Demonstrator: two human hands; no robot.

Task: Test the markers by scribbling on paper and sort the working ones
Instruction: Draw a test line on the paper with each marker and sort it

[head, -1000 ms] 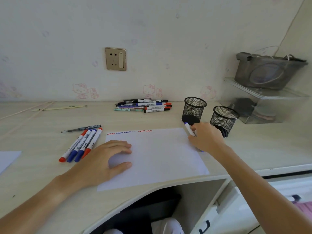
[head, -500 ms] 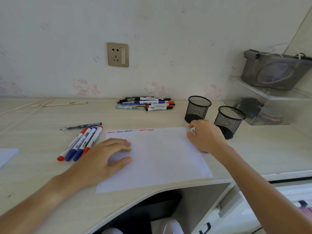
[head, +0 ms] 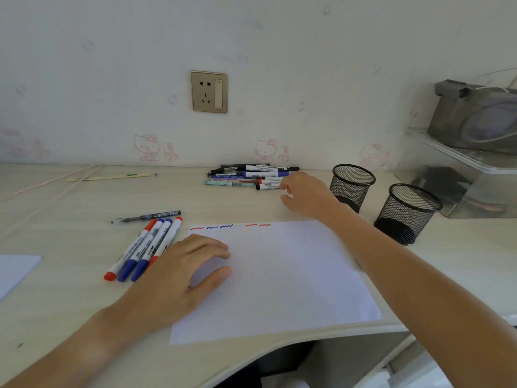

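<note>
At the far middle of the surface (head: 70, 275), white-barrelled markers (head: 251, 176) with blue, black and red caps lie piled; the right hand (head: 306, 196) reaches there, fingers loose, holding nothing. The left hand (head: 179, 278) presses flat on the paper (head: 279, 278).

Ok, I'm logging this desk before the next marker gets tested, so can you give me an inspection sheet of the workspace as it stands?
Surface: pale wood-look desk with a curved front edge.
Job's things: paper with red and blue scribbles along its far edge; four markers in a row left of it; untested pile by the wall; two mesh cups to the right.
Clutter: pen above the four markers; second sheet at the left edge; thin sticks at the back left.
Hands: left hand rests on the paper; right hand reaches at the pile, holding nothing.
Cables: thin wires above the grey bag, far right.
Surroundings: wall socket, cartoon stickers, clear shelf holding a grey bag.
</note>
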